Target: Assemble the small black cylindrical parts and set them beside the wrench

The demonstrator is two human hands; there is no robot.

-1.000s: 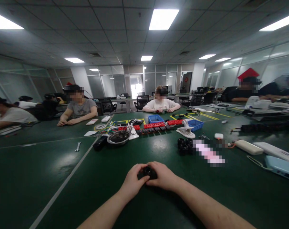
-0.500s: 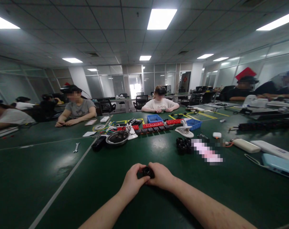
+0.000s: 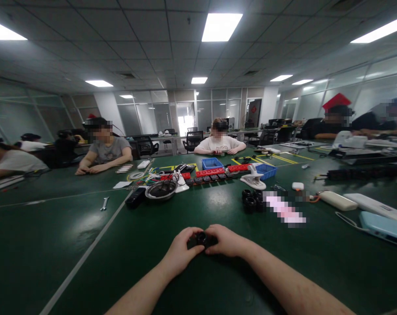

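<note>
A small round black part (image 3: pixel 201 238) with a ring-shaped top is between my hands, low over the green table (image 3: pixel 146 236). My left hand (image 3: pixel 182 248) grips it from the left, with the thumb at its near side and the fingers at its far side. On the right, my right hand (image 3: pixel 225 241) is curved beside the part, its thumb and fingers apart and a dark gap showing between them and the part. Several similar black round parts (image 3: pixel 250 202) stand in a cluster farther back on the right.
Beyond my hands lie a round metal dish (image 3: pixel 161 190), a black device (image 3: pixel 136 197), a white clamp stand (image 3: pixel 252 178), red strips (image 3: pixel 210 171) and blue bins (image 3: pixel 212 163). A wrench (image 3: pixel 104 204) lies left; power banks (image 3: pixel 338 200) lie right. People sit around the table.
My right hand has loosened and its fingers have spread away from the black part. My left hand has shifted slightly but still holds it.
</note>
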